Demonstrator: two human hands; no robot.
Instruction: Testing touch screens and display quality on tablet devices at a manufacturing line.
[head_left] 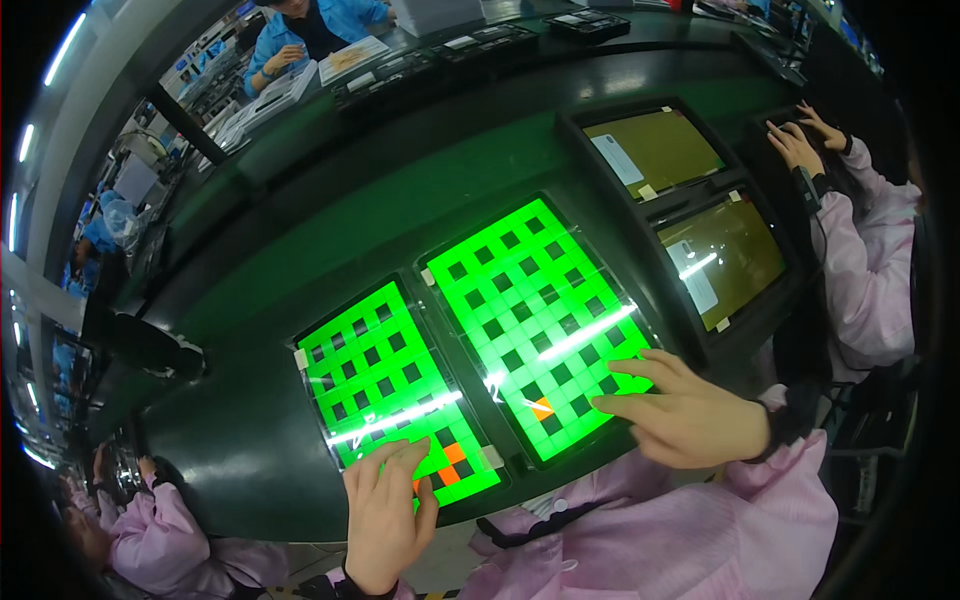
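Observation:
Two tablets lie side by side in front of me, each lit with a bright green grid with scattered black squares. My left hand (388, 510) is over the near end of the left tablet (385, 345), fingers slightly bent and thumb apart, holding nothing. A few orange squares glow beside its fingertips. Above the near right part of the right tablet (520, 260), my right hand (695, 412) has its index finger and thumb spread, also holding nothing. One orange square shows to the left of that thumb. Whether the fingertips touch the glass, I cannot tell.
Two more tablets, an upper one (655, 150) and a lower one (725, 260), sit in dark frames to the right. Beyond them are a co-worker's hands (805, 145). Black trays (480, 48) line the far side, where a person in blue sits. Another person works at lower left.

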